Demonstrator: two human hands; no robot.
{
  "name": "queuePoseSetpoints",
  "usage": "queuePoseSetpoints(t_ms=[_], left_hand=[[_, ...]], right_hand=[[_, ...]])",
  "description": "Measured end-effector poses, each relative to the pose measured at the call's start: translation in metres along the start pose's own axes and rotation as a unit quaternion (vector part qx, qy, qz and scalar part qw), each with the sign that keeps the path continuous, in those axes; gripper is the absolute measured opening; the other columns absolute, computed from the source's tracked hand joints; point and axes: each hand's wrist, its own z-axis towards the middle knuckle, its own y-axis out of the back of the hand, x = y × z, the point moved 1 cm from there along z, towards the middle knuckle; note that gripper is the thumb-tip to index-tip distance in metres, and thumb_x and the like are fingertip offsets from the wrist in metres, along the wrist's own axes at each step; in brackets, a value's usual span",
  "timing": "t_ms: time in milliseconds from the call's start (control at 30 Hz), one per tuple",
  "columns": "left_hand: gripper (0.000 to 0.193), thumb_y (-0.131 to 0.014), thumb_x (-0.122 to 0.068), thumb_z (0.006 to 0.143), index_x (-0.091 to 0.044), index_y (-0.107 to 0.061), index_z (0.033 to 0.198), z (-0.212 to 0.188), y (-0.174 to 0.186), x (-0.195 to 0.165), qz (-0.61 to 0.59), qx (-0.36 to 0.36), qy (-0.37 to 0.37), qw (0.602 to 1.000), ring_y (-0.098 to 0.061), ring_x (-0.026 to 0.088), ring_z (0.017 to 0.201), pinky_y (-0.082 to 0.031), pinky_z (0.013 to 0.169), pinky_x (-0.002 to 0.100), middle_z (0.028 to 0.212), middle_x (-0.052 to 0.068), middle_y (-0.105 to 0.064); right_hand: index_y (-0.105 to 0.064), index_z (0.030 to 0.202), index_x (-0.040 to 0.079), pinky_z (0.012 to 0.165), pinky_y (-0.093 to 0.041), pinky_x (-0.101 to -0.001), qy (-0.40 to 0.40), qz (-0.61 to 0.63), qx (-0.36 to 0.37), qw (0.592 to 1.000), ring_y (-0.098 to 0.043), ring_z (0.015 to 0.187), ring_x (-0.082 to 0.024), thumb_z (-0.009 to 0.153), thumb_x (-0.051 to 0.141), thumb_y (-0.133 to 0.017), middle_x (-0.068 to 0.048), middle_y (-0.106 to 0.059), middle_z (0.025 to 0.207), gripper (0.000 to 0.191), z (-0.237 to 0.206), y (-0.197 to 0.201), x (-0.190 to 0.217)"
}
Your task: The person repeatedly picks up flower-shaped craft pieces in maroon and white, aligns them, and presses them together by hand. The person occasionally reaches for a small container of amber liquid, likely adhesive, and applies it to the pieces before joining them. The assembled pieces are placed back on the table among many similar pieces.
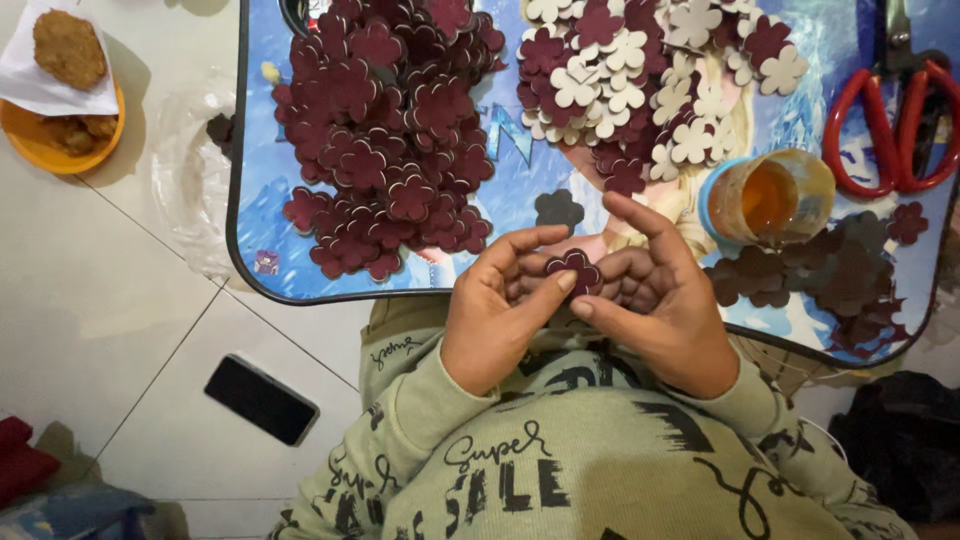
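My left hand curls in from the left at the near edge of the lap tray, fingers half bent, thumb tip pressed against the lower left rim of the small maroon flower cutout. The cutout sits between both hands, just above my chest and in front of the tray's near rim. I judge it very light, thin and fairly stiff, like felt or foam sheet, not slippery but easy to crease at the petals, so the rim is the place to pinch it, as my fingertips do now. It is round with scalloped petals, so it has no real long axis; its flat face looks up toward me. My right hand closes in from the right, fingers folded under and behind the piece, forefinger stretched far and left above it. Farther off lie a maroon flower heap, a mixed maroon and cream heap, a glue jar, a dark cutout pile and red-handled scissors.
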Motion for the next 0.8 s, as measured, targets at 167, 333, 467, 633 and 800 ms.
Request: queuePoseSetpoints(t_ms=[167, 333, 467, 633, 800], left_hand=[[0.046, -0.067, 0.001, 0.097, 0.001, -0.056, 0.142, -0.003, 0.0, -0.005, 0.022, 0.009, -0.001, 1.0, -0.065, 0.005, 0.093, -0.053, 0.083, 0.02, 0.11, 0.004, -0.071], [0.048, -0.068, 0.0, 0.096, 0.001, -0.056, 0.141, -0.004, -0.002, -0.007, 0.041, 0.034, 0.029, 0.998, -0.063, 0.003, 0.088, -0.053, 0.079, 0.019, 0.108, 0.004, -0.071], [0.048, -0.069, 0.0, 0.094, 0.001, -0.056, 0.14, -0.003, -0.002, -0.005, 0.037, 0.018, 0.033, 0.999, -0.065, 0.003, 0.086, -0.054, 0.078, 0.018, 0.105, 0.003, -0.072], [0.05, -0.071, 0.0, 0.094, 0.001, -0.056, 0.141, -0.002, 0.0, -0.001, 0.037, 0.003, 0.031, 0.999, -0.063, 0.003, 0.083, -0.052, 0.074, 0.019, 0.102, 0.003, -0.07], [0.051, -0.072, 0.0, 0.093, 0.001, -0.055, 0.141, -0.001, -0.001, 0.003, 0.01, 0.005, 0.024, 1.0, -0.066, 0.005, 0.088, -0.053, 0.079, 0.019, 0.104, 0.004, -0.071]], right_hand=[[-0.028, 0.162, 0.003, 0.081, -0.053, -0.0233, 0.031, 0.032, -0.026, 0.999, -0.064, 0.09, -0.009, 0.089, -0.008, -0.07, -0.006, -0.066, 0.098, 0.085, 0.002, 0.0, -0.003], [-0.029, 0.163, 0.002, 0.079, -0.051, -0.0229, 0.043, 0.032, -0.047, 0.997, -0.062, 0.088, -0.009, 0.09, -0.01, -0.068, -0.007, -0.065, 0.098, 0.084, -0.001, 0.004, -0.005], [-0.027, 0.163, 0.002, 0.085, -0.053, -0.0243, 0.047, 0.044, -0.041, 0.997, -0.063, 0.093, -0.01, 0.09, -0.009, -0.067, -0.007, -0.064, 0.101, 0.084, -0.003, 0.004, -0.004], [-0.024, 0.163, 0.003, 0.09, -0.053, -0.025, 0.054, 0.061, -0.014, 0.997, -0.064, 0.098, -0.011, 0.087, -0.01, -0.07, -0.007, -0.064, 0.104, 0.09, -0.001, 0.003, -0.005], [-0.029, 0.163, 0.002, 0.09, -0.054, -0.0244, 0.049, 0.058, -0.053, 0.996, -0.066, 0.097, -0.011, 0.09, -0.009, -0.071, -0.009, -0.067, 0.101, 0.085, 0.001, 0.003, -0.01]])
